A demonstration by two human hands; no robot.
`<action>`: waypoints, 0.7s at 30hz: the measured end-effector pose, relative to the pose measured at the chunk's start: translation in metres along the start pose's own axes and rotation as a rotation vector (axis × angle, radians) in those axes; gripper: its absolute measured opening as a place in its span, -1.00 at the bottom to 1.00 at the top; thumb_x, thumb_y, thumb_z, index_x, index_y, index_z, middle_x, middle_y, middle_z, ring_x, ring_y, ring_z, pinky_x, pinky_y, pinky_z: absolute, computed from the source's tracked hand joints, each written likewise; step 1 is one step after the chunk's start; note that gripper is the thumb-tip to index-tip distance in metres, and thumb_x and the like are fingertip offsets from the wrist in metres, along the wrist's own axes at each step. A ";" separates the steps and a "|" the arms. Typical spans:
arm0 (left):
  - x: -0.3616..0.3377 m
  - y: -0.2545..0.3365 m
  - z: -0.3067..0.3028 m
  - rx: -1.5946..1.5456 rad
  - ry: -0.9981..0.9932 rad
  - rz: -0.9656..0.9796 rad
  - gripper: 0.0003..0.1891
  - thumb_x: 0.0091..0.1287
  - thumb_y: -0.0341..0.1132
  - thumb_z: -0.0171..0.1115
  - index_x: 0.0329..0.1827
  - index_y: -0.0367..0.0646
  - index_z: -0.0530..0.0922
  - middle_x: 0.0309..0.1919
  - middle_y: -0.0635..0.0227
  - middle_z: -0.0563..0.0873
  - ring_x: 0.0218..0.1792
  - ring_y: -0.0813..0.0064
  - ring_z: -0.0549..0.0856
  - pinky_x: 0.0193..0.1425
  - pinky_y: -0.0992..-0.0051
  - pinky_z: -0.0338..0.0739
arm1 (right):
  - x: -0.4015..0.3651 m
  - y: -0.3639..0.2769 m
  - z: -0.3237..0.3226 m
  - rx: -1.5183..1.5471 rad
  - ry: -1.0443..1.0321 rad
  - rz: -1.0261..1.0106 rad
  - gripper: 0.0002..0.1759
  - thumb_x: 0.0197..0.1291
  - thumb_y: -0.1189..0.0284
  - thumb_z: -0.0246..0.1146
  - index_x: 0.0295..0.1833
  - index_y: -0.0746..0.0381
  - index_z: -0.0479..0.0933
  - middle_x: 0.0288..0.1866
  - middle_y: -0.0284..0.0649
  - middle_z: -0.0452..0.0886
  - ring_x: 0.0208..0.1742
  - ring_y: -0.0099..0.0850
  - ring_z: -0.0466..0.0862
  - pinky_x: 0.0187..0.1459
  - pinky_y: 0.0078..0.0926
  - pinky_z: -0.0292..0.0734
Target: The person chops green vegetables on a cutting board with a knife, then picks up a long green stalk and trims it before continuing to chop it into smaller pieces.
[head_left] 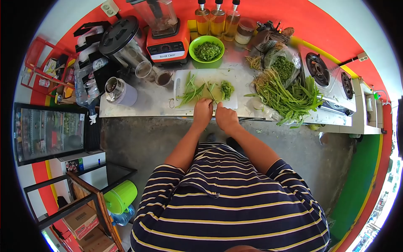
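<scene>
A white cutting board (179, 86) lies near the counter's front edge. Long green leaves (191, 90) rest on its left part, and a small heap of chopped greens (227, 90) sits on its right. My right hand (227, 117) is closed at the board's front edge, around what looks like the handle of a knife (212, 93); its thin blade points away over the board. Close beside it, my left hand (203, 112) is curled with fingers pressed together at the ends of the green stems; its fingertips are partly hidden.
A green bowl (220, 46) of chopped greens stands behind the board, next to an orange blender (168, 47). Right of the board lies a pile of leafy greens (289, 94) with roots. Cups and a metal-topped container (121, 92) stand left; a gas stove (321, 69) is far right.
</scene>
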State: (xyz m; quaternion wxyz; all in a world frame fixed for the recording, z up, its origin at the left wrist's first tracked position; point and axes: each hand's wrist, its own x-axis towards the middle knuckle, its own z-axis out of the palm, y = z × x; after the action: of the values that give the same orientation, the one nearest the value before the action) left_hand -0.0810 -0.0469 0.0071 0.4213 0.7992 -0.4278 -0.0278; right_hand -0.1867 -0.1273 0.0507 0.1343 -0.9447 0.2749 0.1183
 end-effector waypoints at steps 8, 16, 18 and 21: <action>0.011 -0.006 -0.003 -0.011 -0.107 -0.254 -0.92 0.19 -0.46 0.29 -0.33 -0.28 0.70 -0.29 -0.03 0.73 -0.24 -0.07 0.71 -0.09 0.11 0.60 | 0.000 -0.007 0.005 0.013 -0.028 0.040 -0.84 0.34 0.46 0.07 -0.04 0.29 0.36 -0.27 0.06 0.75 -0.22 -0.05 0.81 -0.20 -0.15 0.73; 0.013 -0.011 0.000 0.028 -0.077 -0.202 -0.96 0.15 -0.52 0.33 -0.37 -0.32 0.69 -0.45 0.02 0.74 -0.34 0.03 0.74 -0.16 0.19 0.60 | -0.003 -0.012 0.004 0.031 -0.062 0.054 -0.81 0.33 0.45 0.09 -0.03 0.30 0.36 -0.25 0.09 0.75 -0.19 -0.05 0.81 -0.18 -0.14 0.72; 0.011 -0.010 -0.002 0.030 -0.068 -0.185 -0.96 0.16 -0.51 0.32 -0.37 -0.31 0.68 -0.43 0.00 0.73 -0.32 0.00 0.72 -0.15 0.16 0.59 | 0.003 -0.011 -0.001 0.038 -0.077 0.041 -0.80 0.33 0.45 0.10 -0.01 0.31 0.37 -0.23 0.10 0.75 -0.17 -0.04 0.81 -0.16 -0.13 0.72; 0.004 -0.002 -0.007 0.014 -0.036 -0.123 -0.94 0.21 -0.48 0.27 -0.34 -0.30 0.66 -0.35 -0.02 0.70 -0.26 -0.07 0.68 -0.13 0.10 0.56 | 0.000 -0.011 -0.008 -0.002 -0.072 0.018 -0.78 0.33 0.44 0.10 0.00 0.31 0.35 -0.22 0.10 0.75 -0.13 -0.03 0.80 -0.11 -0.14 0.71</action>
State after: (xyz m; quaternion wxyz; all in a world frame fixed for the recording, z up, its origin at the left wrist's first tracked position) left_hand -0.0740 -0.0448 0.0115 0.4054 0.8262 -0.3858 -0.0651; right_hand -0.1794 -0.1208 0.0600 0.1420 -0.9374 0.2782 0.1538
